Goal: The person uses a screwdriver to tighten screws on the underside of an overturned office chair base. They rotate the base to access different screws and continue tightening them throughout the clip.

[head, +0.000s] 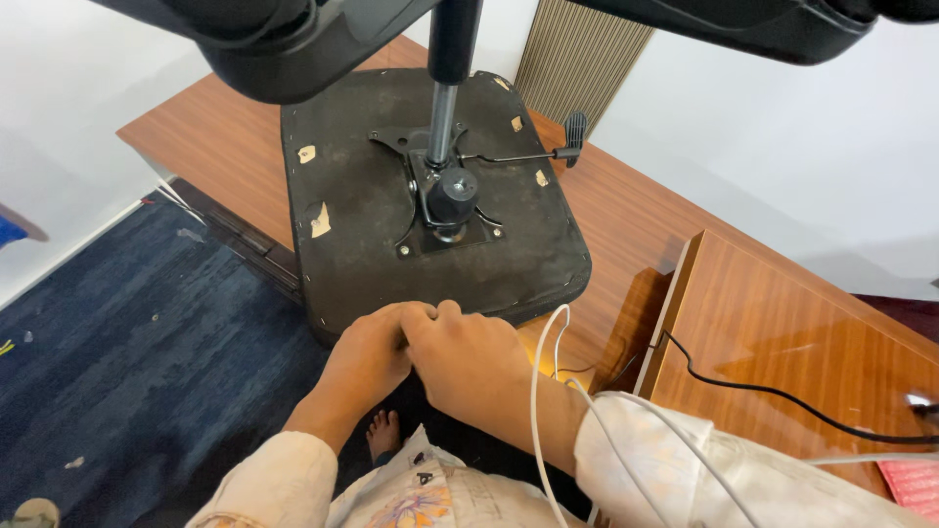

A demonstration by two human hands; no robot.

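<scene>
An upside-down black office chair seat [372,205] lies on a wooden desk [245,147], its metal mechanism plate [445,210] and gas column [445,98] pointing up toward me. A black lever [548,152] sticks out to the right. My left hand [367,357] and my right hand [465,367] are together at the seat's near edge, fingers curled and knuckles touching. What the fingers grip is hidden; they rest against the seat's edge. Black legs of the chair base [284,49] cross the top of the view.
A second wooden desk section [782,332] stands at the right with a black cable [763,391] on it. A white cable [543,391] hangs over my right arm. Dark blue carpet [117,372] covers the floor at the left. My bare foot [383,430] shows below.
</scene>
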